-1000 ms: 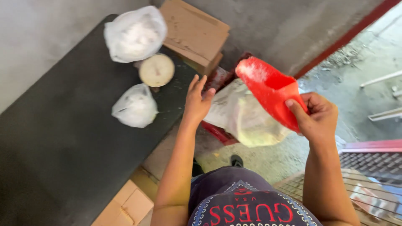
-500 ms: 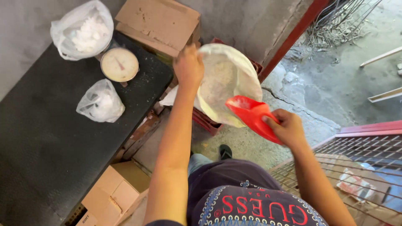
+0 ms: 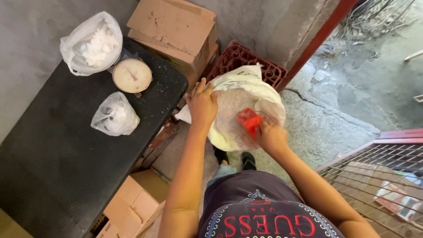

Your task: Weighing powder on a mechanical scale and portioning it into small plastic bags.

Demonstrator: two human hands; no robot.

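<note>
Right hand (image 3: 273, 137) is down inside the big white sack (image 3: 264, 94), fingers wrapped tight around the handle of a red scoop (image 3: 249, 121), which is dug into the pale grainy stuff in there. Left hand (image 3: 202, 103) sits on the sack's near rim, fingers fairly spread and curled over the edge, pinning the mouth open. So neither hand is free right now: one clamped on the scoop, the other gripping the plastic.

Looks to me like the scooping step, loading the scoop from the sack. The sack itself rests in or on a dark red plastic crate (image 3: 264, 68) on the floor, right off the corner of the desk (image 3: 57, 150) and well below its top.

Up on the desk there's a round dial scale (image 3: 132, 76) with a filled clear bag (image 3: 90, 44) of white chunks touching its far side, and a second smaller bag (image 3: 115, 115) lying just beside the scale, nearer the person. Cardboard boxes (image 3: 176, 26) are stacked behind the desk corner, another one (image 3: 136, 198) down on the floor.

My guess is the next bit needs the scoop lifted out level so nothing spills over the lip, while the left hand keeps that floppy rim from folding in.
</note>
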